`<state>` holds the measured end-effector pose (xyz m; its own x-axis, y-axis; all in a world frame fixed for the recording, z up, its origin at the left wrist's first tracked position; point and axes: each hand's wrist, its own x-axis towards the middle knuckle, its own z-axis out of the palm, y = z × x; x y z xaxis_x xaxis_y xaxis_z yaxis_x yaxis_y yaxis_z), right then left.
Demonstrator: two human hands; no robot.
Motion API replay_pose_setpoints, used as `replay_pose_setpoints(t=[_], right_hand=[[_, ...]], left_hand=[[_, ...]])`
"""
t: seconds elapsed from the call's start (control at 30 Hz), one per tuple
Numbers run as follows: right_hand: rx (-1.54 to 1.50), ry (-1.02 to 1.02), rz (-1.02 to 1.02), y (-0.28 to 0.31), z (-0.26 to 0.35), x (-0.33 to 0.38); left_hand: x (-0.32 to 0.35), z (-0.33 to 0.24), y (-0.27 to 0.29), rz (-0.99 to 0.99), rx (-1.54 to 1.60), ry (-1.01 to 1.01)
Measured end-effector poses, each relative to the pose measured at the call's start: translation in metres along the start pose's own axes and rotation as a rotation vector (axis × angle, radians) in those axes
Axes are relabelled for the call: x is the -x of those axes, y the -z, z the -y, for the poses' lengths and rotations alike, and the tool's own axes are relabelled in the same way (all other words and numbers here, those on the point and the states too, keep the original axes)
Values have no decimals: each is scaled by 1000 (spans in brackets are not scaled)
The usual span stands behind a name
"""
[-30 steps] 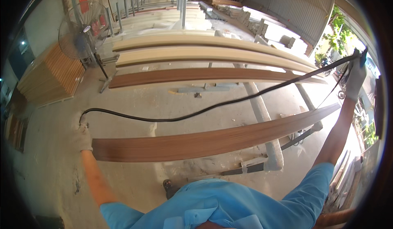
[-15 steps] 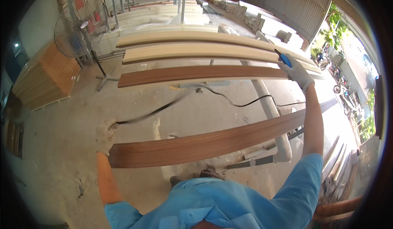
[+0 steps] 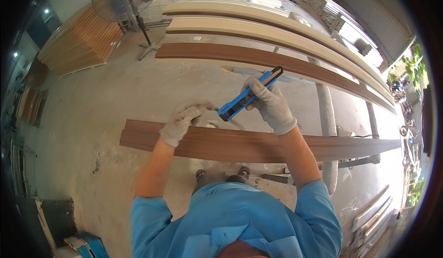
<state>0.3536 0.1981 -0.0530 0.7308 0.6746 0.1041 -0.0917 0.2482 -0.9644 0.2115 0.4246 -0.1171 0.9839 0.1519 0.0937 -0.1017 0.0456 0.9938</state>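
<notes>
Knife (image 3: 239, 101) of blue and black sits in the grip of the right hand (image 3: 271, 106), fingers wrapped round its middle, above the front board's far edge as I see it. Its long axis slants from upper right to lower left, the lower end aimed at the left hand (image 3: 181, 123) and just short of it. Those left fingers are half curled but smeared by motion (whether they pinch the dark streak (image 3: 238, 124) beside them, I cannot tell).

Both gloves look like pale, soft knit, snug at the wrist. Under the wrists runs the front board (image 3: 226, 145), long, flat, brown and wood-grained. Beyond lie a second brown board (image 3: 221, 51) and cream boards (image 3: 258, 29) with ridged edges, over smudged grey floor (image 3: 120, 96).
</notes>
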Motion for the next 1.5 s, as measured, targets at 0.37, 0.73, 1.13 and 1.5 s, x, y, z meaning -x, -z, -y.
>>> replay_pose_setpoints(t=[0.37,0.73,1.13,1.5], right_hand=[[1382,400,371,-51,11,53],[1208,6,315,-97,-39,-2],[979,-133,651,-170,-105,-79],[1217,-90,645,-217,-128,-90]], left_hand=[[4,-25,-1,165,-399,-62],[46,-38,92,145,-177,-120],[116,-39,213,-194,-239,188],[118,36,280,-303,-405,106]])
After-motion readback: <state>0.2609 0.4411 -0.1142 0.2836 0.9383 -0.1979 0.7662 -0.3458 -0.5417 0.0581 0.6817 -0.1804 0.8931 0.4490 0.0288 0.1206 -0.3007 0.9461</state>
